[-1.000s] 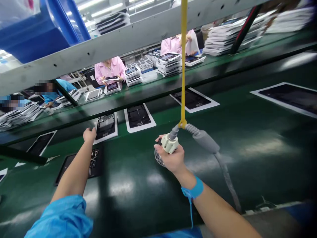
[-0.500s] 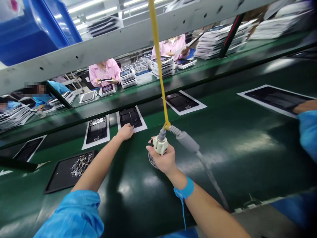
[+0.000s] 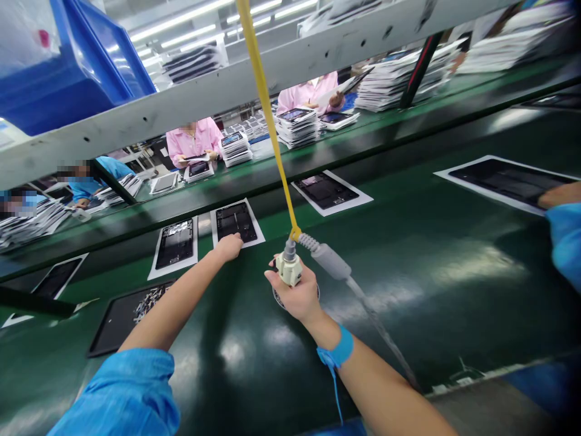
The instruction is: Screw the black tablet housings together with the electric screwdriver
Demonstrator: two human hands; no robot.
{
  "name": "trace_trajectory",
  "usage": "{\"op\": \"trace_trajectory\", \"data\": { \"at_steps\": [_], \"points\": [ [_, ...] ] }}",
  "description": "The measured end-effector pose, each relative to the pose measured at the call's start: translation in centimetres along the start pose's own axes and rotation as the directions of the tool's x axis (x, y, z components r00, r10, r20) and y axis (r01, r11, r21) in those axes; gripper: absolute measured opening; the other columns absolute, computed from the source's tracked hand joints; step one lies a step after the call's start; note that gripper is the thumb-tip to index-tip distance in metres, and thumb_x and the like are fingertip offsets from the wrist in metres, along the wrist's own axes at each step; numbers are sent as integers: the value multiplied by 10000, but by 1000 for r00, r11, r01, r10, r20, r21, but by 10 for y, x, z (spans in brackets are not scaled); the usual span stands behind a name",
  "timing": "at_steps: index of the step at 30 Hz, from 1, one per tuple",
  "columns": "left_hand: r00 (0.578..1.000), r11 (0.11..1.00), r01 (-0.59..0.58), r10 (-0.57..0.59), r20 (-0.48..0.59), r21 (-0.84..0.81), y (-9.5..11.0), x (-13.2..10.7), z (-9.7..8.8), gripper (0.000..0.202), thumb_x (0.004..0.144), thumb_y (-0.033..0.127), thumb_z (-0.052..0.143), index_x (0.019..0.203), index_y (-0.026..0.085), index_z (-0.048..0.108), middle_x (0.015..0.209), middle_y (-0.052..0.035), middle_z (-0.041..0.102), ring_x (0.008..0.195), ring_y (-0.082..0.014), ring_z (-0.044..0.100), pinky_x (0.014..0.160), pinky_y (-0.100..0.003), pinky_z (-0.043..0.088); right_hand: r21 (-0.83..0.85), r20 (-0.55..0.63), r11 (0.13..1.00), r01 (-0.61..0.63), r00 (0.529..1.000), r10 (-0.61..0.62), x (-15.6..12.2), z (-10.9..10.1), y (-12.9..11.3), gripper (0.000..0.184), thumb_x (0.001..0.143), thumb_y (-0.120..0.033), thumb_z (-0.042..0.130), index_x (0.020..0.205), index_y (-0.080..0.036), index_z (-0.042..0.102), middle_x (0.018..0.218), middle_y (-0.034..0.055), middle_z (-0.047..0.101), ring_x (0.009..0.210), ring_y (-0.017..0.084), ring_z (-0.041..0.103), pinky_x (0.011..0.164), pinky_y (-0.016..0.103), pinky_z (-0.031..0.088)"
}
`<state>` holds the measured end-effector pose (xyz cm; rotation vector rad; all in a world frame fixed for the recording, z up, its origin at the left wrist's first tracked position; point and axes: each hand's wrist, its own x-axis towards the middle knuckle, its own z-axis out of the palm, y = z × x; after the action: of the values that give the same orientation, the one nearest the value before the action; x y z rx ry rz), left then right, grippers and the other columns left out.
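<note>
My right hand [image 3: 297, 295] is closed round a cream-coloured power screwdriver [image 3: 289, 268] that hangs from a yellow strap [image 3: 267, 118], with a grey cable [image 3: 333, 264] running off to the right. A blue wrist strap [image 3: 338, 351] circles that wrist. My left hand [image 3: 228, 246] reaches forward and rests with curled fingers on the near edge of a white sheet [image 3: 260, 231] carrying an open black tablet shell [image 3: 235, 221]. A second shell on a white sheet [image 3: 175, 243] lies just left of it.
A black tray of loose screws [image 3: 129, 312] sits at the lower left on the green conveyor belt [image 3: 431, 266]. More tablet shells [image 3: 327, 191] [image 3: 511, 178] lie along the belt. Another person's blue sleeve [image 3: 565, 242] enters at right. People in pink and blue work beyond stacked trays [image 3: 297, 124].
My left hand left the left-hand shell and moved right to the neighbouring sheet, uncovering the screw tray. The screwdriver and my right hand drifted slightly left. A blue sleeve entered at right.
</note>
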<state>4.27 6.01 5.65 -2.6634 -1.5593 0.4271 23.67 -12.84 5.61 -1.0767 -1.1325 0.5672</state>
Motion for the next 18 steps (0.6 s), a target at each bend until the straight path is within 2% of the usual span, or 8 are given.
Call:
{"op": "trace_trajectory", "data": {
  "at_steps": [4, 7, 13, 18],
  "points": [
    [995, 998, 44, -47, -82, -42, -10, -9, 6, 359, 1020, 240, 436, 1227, 243, 730, 1182, -103, 690, 1071, -218, 688, 959, -296, 506, 18, 6, 1000, -5, 1000, 5, -1, 0, -1, 227, 805, -436, 750, 940, -256, 721, 845, 49, 792, 793, 258, 764, 796, 400, 634],
    [991, 996, 72, -78, -110, -54, -17, -10, 10, 365, 1032, 267, 421, 1242, 249, 719, 1209, -107, 682, 1109, -230, 676, 963, -304, 502, 16, 14, 1000, -9, 1000, 8, -1, 0, -1, 230, 805, -433, 752, 952, -259, 723, 849, 53, 795, 771, 260, 764, 771, 397, 635],
    [999, 999, -47, 48, 23, -21, -30, -8, -2, 297, 934, 236, 573, 1179, 264, 739, 1197, -75, 705, 1100, -220, 682, 967, -283, 502, -5, 9, 1000, -25, 1000, 25, -1, -1, 0, 227, 796, -431, 761, 930, -252, 729, 826, 51, 795, 809, 271, 773, 805, 405, 641],
    [997, 997, -62, 60, 49, 35, -21, -11, -8, 291, 895, 110, 517, 1065, 190, 739, 1120, -131, 722, 1073, -254, 694, 964, -338, 508, 0, 12, 1000, -21, 1000, 21, -1, -1, 2, 220, 794, -427, 767, 918, -249, 728, 800, 48, 791, 737, 256, 765, 757, 385, 643]
  ]
}}
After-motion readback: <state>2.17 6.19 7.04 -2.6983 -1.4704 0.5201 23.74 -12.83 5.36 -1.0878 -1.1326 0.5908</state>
